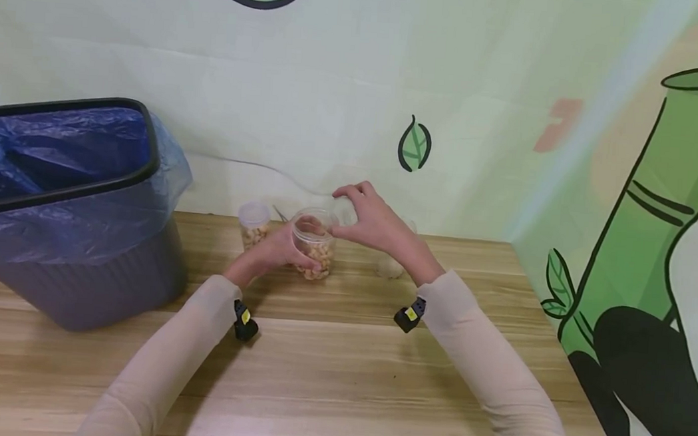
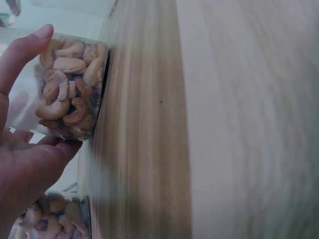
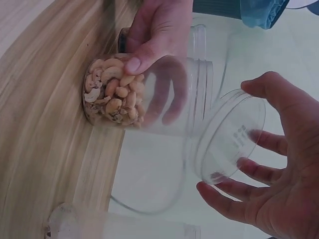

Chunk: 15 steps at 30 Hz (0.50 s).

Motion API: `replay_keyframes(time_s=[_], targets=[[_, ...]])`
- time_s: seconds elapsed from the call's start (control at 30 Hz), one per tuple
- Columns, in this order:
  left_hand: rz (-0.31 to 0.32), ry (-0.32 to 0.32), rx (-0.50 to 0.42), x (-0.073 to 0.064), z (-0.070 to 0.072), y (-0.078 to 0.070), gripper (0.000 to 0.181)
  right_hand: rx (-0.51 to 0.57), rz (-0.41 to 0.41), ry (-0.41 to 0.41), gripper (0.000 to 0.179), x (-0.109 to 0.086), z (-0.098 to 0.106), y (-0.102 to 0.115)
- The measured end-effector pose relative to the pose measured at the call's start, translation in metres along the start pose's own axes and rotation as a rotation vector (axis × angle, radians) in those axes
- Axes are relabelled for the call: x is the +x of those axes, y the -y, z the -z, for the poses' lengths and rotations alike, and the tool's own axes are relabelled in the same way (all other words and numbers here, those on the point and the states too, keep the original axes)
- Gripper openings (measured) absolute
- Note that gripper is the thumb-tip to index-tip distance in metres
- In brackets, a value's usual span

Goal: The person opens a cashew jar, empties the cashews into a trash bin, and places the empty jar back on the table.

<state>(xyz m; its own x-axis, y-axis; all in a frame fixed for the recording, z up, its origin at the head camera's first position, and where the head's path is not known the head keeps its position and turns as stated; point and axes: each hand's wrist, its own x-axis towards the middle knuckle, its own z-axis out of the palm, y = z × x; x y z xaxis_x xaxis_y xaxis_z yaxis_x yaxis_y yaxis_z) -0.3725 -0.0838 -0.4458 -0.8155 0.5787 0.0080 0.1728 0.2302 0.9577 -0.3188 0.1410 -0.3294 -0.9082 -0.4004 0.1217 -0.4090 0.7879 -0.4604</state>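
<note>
The person's left hand point(image 1: 276, 247) holds a clear, cylindrical plastic jar of pale tan cashews point(image 1: 315, 250), its fingers curled round the side. The jar stands upright and uncapped near the far edge of the light brown wood-grain surface point(image 1: 327, 377), with cashews filling its lower part. The right hand point(image 1: 378, 223), to the right of the jar and above the surface, grips a clear, round plastic lid point(image 3: 232, 137) between thumb and fingers. The lid is tilted beside the jar's mouth; whether the two touch, I cannot tell.

Just left of the left hand stands a capped, clear plastic container of cashews point(image 1: 254, 224). Another clear, cylindrical container point(image 1: 390, 267) stands to the right, partly hidden by the right forearm. Farther left is a grey, ribbed plastic bin point(image 1: 104, 290) with a translucent blue liner point(image 1: 103, 213) folded over its rim. Beyond the surface rises a pale green wall point(image 1: 308, 95) with painted leaves.
</note>
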Motion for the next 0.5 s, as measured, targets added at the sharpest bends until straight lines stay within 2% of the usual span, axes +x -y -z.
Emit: replay_keyframes(time_s=[0.3, 0.5], targets=[[-0.001, 0.009, 0.014, -0.001, 0.001, -0.003, 0.093, 0.022, 0.013, 0.036, 0.07, -0.005, -0.008, -0.004], [-0.003, 0.003, 0.009, 0.0, 0.0, -0.001, 0.09, 0.015, 0.025, 0.009, 0.07, -0.01, -0.022, -0.007]])
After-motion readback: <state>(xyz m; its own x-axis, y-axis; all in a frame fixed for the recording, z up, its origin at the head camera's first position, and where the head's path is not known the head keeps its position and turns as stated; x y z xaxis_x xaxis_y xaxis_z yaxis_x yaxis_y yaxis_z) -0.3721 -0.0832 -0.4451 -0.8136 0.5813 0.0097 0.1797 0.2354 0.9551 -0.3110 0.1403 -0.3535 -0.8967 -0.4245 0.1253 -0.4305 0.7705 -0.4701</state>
